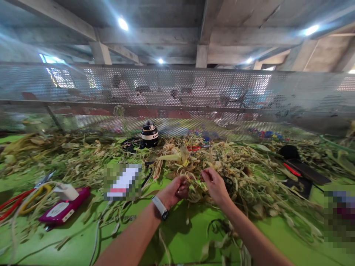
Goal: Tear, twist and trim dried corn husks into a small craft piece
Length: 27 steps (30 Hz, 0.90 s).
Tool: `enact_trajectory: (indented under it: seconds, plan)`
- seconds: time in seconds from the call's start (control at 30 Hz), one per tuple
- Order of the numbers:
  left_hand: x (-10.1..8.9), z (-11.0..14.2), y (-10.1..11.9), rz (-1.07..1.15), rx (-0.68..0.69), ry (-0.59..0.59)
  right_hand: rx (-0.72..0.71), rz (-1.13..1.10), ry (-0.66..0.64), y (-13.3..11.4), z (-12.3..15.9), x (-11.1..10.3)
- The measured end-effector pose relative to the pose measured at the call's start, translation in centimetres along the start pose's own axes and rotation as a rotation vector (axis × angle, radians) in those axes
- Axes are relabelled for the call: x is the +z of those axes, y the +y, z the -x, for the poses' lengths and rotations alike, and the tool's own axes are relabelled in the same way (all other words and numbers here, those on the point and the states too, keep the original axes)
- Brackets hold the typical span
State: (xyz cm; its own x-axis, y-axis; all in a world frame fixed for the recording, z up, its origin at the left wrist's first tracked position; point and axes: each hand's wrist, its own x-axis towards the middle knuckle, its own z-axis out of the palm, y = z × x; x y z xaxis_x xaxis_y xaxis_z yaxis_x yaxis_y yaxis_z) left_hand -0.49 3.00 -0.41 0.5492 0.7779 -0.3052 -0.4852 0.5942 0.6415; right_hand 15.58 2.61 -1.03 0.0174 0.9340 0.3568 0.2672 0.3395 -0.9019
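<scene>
A wide heap of dried, yellow-green corn husks and leaves (pixel 238 162) covers the green table (pixel 183 236). Both my hands work at the heap's near edge. My left hand (pixel 176 190), with a watch on the wrist, is curled into a closed grip around a bunch of husk strips. My right hand (pixel 215 184) is just beside it, its fingers pinching a thin strip of the same husks. The two hands nearly touch.
A magenta case (pixel 62 208) with a white charger and red and yellow cables (pixel 22 199) lies at the left. A black-and-white round device (pixel 149 133) stands at the back. Dark flat items and a red tool (pixel 301 171) lie right. A perforated metal screen (pixel 194 96) backs the table.
</scene>
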Motion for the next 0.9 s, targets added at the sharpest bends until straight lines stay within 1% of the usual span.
enact_trajectory:
  seconds: [0.1, 0.17, 0.23, 0.33, 0.4, 0.57, 0.67, 0.77, 0.83, 0.9]
  plan:
    - [0.6, 0.4, -0.4, -0.183, 0.001, -0.053, 0.046, -0.067, -0.060, -0.2, 0.1, 0.1]
    - [1.0, 0.7, -0.6, -0.319, 0.032, -0.075, 0.055, -0.052, -0.095, -0.7, 0.4, 0.1]
    - [1.3, 0.9, -0.7, -0.407, 0.070, -0.066, 0.054, -0.030, -0.120, -1.4, 0.7, 0.1]
    - [1.4, 1.0, -0.6, -0.502, 0.137, -0.019, 0.072, -0.068, -0.154, -2.3, 0.9, 0.1]
    - [1.4, 1.1, -0.5, -0.512, 0.174, 0.007, 0.084, -0.124, -0.168, -2.6, 0.8, 0.2]
    - [1.4, 1.0, -0.4, -0.380, 0.278, -0.001, 0.162, -0.287, -0.164, -2.5, 0.7, 0.3]
    - [1.7, 1.2, -0.5, -0.462, 0.342, 0.048, 0.223, -0.315, -0.161, -2.7, 0.7, 0.1]
    - [2.2, 1.4, -0.7, -0.564, 0.382, 0.075, 0.267, -0.325, -0.223, -3.1, 0.7, -0.3]
    - [2.4, 1.6, -0.6, -0.573, 0.442, 0.083, 0.302, -0.353, -0.262, -3.4, 0.7, -0.6]
    - [2.5, 1.7, -0.6, -0.576, 0.510, 0.092, 0.347, -0.398, -0.263, -3.6, 0.7, -0.9]
